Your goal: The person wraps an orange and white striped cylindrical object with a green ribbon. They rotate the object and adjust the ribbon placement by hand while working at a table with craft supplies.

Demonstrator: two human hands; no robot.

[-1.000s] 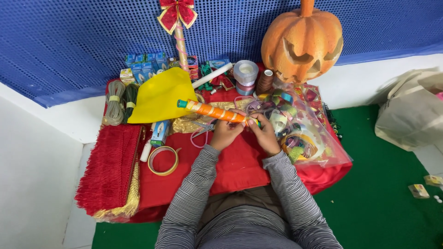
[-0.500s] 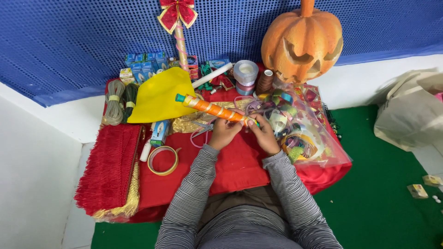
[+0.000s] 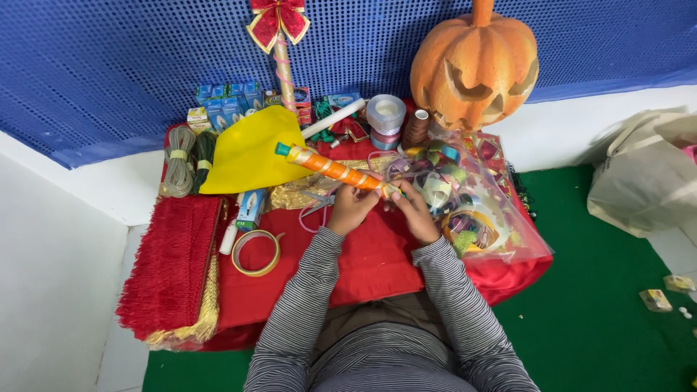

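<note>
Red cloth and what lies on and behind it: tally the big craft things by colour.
Orange: 2, the pumpkin and the striped stick in both hands
Yellow: 1, the felt sheet
Red: 2, the fringe trim and the bow
Silver: 1, the tape roll
Total: 6

Stick (image 3: pixel 335 171) runs up-left from both hands (image 3: pixel 383 207), over the table (image 3: pixel 363 268). Tape ring (image 3: pixel 257 252) left of hands, fringe (image 3: pixel 170 265) further left. Bag (image 3: pixel 472 210) of ribbons right. Pumpkin (image 3: pixel 475 62) and tape roll (image 3: pixel 385 116) behind.
</note>
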